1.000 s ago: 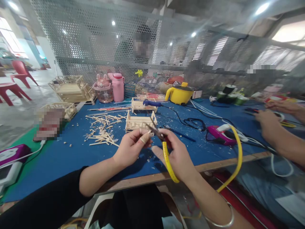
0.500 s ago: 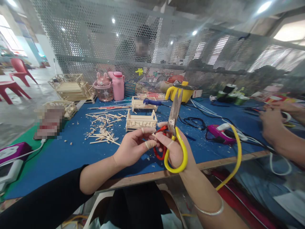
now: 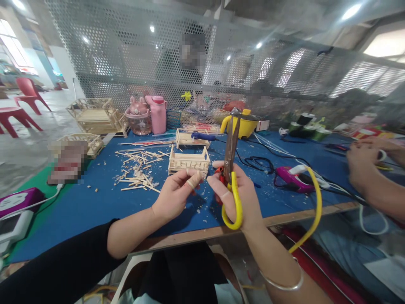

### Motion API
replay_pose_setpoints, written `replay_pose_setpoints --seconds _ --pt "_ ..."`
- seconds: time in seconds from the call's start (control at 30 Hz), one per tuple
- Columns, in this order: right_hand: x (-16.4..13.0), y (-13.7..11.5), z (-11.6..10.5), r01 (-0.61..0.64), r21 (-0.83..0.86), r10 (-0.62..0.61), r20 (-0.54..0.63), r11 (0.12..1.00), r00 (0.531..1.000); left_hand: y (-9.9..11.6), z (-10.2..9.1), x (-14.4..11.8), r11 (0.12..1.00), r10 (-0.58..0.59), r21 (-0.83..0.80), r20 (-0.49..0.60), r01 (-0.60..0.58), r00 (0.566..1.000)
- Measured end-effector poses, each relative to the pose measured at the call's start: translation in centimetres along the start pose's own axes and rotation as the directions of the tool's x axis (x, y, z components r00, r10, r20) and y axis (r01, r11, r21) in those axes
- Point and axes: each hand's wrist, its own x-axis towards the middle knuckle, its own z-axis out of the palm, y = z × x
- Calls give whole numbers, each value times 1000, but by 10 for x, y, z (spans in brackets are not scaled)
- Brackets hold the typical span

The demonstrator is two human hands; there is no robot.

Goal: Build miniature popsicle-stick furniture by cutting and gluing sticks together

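Note:
My right hand (image 3: 245, 198) is wrapped round a pair of scissors (image 3: 232, 147), which stand with their dark metal blades pointing up. One handle loop is yellow and the other is red. The blades look nearly closed. My left hand (image 3: 174, 195) has thumb and forefinger pinched together just left of the right hand's fingertips; whatever sits between them is too small to make out. Pale wraps circle some fingers on both hands. Just behind the left hand stands a small wooden-stick frame (image 3: 189, 158), shaped like a little bed with railings.
Cut sticks (image 3: 136, 181) and scraps lie on the blue tabletop (image 3: 126, 219). Behind are another wooden piece with a blue-handled tool (image 3: 202, 136) on it, a yellow pot (image 3: 243, 126) and a pink bottle (image 3: 158, 116). A purple power strip (image 3: 295, 179) and another person's hands (image 3: 363, 160) are right.
My hands have moved slightly apart, and the left fingers have closed into a tighter pinch. The scissors have turned, showing their blades closer together and the red loop more hidden.

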Motion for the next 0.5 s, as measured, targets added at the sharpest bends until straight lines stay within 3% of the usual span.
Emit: replay_pose_setpoints --seconds 0.13,0.23,0.33,0.4,0.5 --pt "-2 7 -14 217 -239 -188 136 947 973 -2 1 2 999 0 48 -1 0 1000" --pt "-4 12 -20 278 -406 -206 212 871 955 -4 0 2 997 9 82 32 -11 999" --pt "8 22 -42 201 -570 -161 120 797 980 -4 -2 2 997 -16 75 31 14 999" --pt "23 33 -70 66 -688 -119 -30 723 992 -4 -4 3 997 -55 50 32 53 998" --pt "37 47 -109 -28 -803 -67 -84 595 994 -5 -4 3 996 -88 16 35 88 996"
